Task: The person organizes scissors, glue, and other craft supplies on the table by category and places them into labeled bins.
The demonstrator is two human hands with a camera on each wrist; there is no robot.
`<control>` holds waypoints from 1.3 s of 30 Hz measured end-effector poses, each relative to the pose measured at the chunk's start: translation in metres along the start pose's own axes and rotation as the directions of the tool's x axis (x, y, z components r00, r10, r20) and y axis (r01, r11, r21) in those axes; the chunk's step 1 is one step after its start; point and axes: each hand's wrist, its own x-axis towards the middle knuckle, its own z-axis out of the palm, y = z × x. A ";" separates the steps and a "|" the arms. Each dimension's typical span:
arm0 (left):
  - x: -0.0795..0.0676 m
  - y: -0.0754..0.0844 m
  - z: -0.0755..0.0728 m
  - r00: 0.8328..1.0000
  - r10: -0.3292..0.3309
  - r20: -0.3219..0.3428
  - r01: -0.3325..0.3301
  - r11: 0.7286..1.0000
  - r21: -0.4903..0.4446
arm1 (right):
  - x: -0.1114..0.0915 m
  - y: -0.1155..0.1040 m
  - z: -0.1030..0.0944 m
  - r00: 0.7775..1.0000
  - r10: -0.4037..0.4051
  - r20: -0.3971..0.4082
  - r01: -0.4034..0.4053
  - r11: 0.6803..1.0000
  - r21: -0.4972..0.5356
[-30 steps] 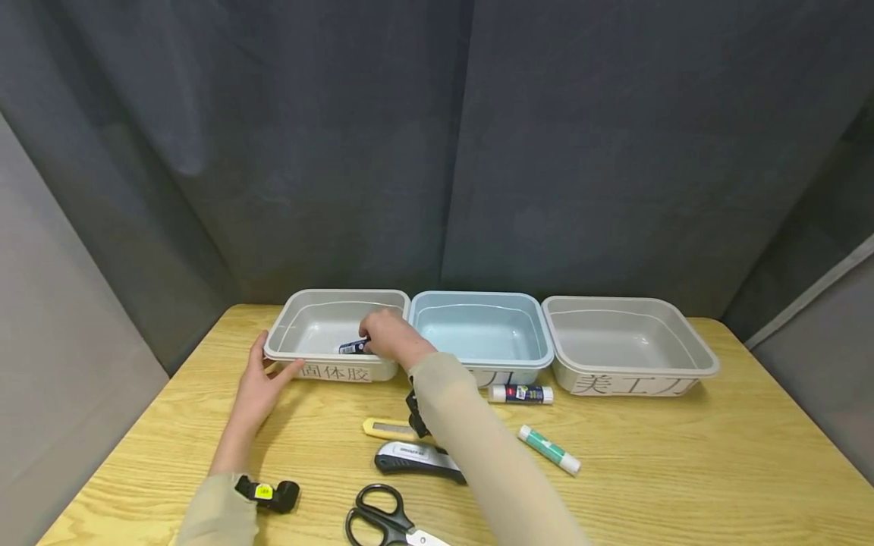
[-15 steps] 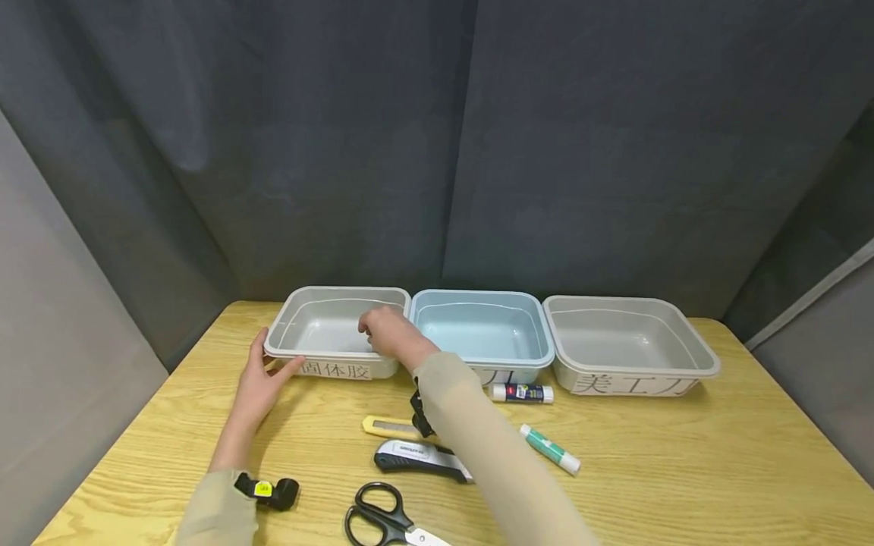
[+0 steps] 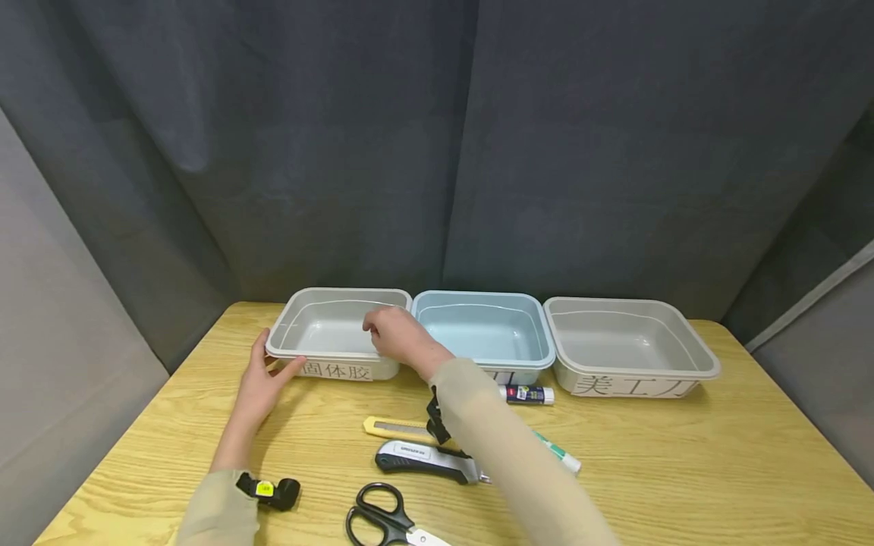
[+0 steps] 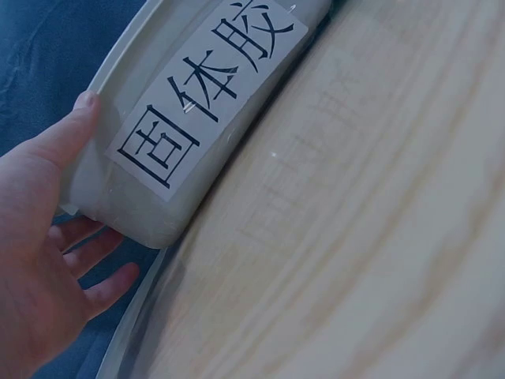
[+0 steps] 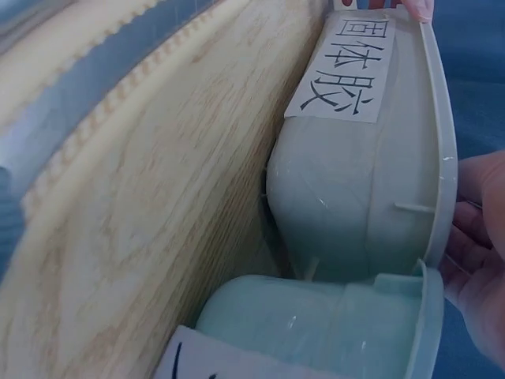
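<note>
At the left end of the row stands a light grey plastic bin (image 3: 321,345) with a white label in black characters. My left hand (image 3: 259,387) holds its front left corner; in the left wrist view the thumb lies at the rim and the other fingers sit beneath it. Over the right part of this bin is my right hand (image 3: 396,334), fingers loosely bent, nothing showing between them. In the right wrist view the rim partly covers those fingers (image 5: 465,229). The bin's front wall hides part of its floor, and no glue stick shows inside.
A light blue bin (image 3: 481,362) and another grey bin (image 3: 635,371) continue the row. On the wooden table lie a navy glue stick (image 3: 529,394), a green glue stick (image 3: 561,453) partly behind the right sleeve, a yellow cutter (image 3: 396,428), a grey-black cutter (image 3: 423,460) and scissors (image 3: 385,519).
One second ago a navy glue stick showed at my right fingertips inside the left bin; it has dropped out of sight. The right hand has shifted slightly right. My left hand has stayed in place.
</note>
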 end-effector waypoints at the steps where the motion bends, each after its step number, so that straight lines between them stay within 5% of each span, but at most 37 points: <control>1: 0.000 0.000 0.000 1.000 0.003 0.000 -0.003 1.000 -0.001 | -0.002 0.001 0.000 1.000 0.000 0.000 0.000 1.000 0.010; 16: 0.001 -0.004 0.000 1.000 -0.008 -0.007 0.008 1.000 -0.006 | -0.036 0.015 -0.027 1.000 0.004 -0.017 -0.003 0.995 0.096; 39: 0.000 0.002 0.003 1.000 -0.021 -0.004 0.021 1.000 -0.004 | -0.103 0.037 -0.049 0.986 -0.063 -0.155 0.063 0.998 -0.006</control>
